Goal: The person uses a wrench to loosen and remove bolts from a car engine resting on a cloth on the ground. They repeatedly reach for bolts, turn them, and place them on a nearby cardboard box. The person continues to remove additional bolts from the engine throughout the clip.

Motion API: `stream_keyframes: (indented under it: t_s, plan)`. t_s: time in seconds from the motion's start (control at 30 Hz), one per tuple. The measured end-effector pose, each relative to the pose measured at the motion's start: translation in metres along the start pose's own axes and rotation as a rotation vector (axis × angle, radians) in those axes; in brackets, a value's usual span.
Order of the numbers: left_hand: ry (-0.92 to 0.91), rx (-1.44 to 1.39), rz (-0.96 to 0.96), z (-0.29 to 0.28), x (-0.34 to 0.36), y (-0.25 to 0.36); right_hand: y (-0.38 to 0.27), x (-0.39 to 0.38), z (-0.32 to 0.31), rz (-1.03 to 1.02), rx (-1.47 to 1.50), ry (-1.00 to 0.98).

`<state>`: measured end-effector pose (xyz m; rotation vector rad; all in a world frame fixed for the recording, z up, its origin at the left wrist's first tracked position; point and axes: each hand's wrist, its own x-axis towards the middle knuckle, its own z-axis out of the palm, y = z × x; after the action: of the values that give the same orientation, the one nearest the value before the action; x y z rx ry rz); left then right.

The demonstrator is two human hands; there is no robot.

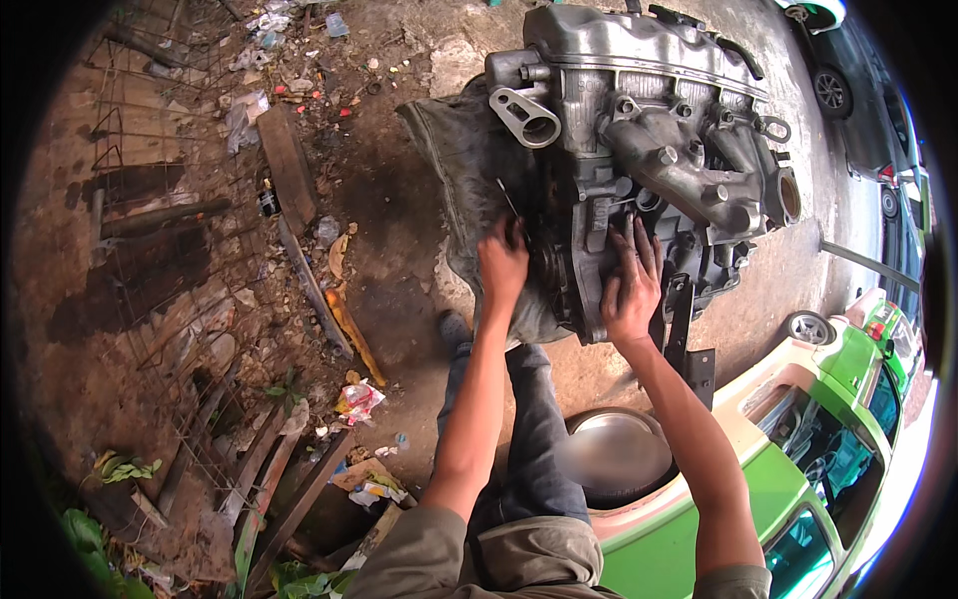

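Note:
A grey metal engine (659,110), smeared with dark grease, stands in front of me on a dark cloth or tarp (444,160). My left hand (504,265) is closed at the engine's left end, close to a dark round part. From its fingers a thin metal rod-like tool (508,197) sticks up toward the far side; its exact kind cannot be made out. With fingers stretched out, my right hand (634,285) rests against the side of the engine block (591,225), below the manifold (679,165). The fingertips are dark with grease.
A dark metal bracket (684,329) juts out beside my right wrist. Near my legs is a round metal pan (619,449). Wooden planks (287,165), wire mesh and litter cover the ground at left. A green vehicle (689,534) stands close at right, with a dark car (848,85) farther off.

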<state>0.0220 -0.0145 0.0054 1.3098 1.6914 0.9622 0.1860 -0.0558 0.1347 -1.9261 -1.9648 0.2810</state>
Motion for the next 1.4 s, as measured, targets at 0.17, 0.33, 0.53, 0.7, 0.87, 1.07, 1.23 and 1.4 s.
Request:
stream_keyframes:
  t_s: [0.17,0.33,0.53,0.7,0.87,1.07,1.23,1.4]
  plan:
    - [-0.419,-0.171,-0.563,-0.004,0.049,-0.021,0.0,0.0,-0.001,-0.004,-0.011,-0.003]
    - [-0.134,-0.491,-0.395,-0.009,0.022,-0.025,0.0,0.0,-0.001,-0.002,-0.006,-0.006]
    - [0.161,-0.59,-0.276,0.01,-0.036,-0.016,-0.001,0.0,-0.001,0.007,-0.003,-0.009]
    - [0.289,-0.757,-0.291,0.028,-0.057,-0.005,-0.001,0.0,-0.001,-0.001,-0.005,0.001]
    - [0.298,-0.703,-0.207,0.03,-0.067,0.01,0.0,0.0,0.0,0.0,0.007,0.014]
    - [0.22,-0.481,-0.185,0.02,-0.069,0.018,0.0,0.0,-0.001,0.002,-0.013,-0.008]
    - [0.165,-0.376,-0.04,0.012,-0.066,0.017,0.0,0.001,-0.001,-0.006,-0.004,-0.01]
    - [0.092,-0.354,-0.114,0.007,-0.065,0.018,0.0,0.001,-0.002,-0.002,-0.018,-0.017]
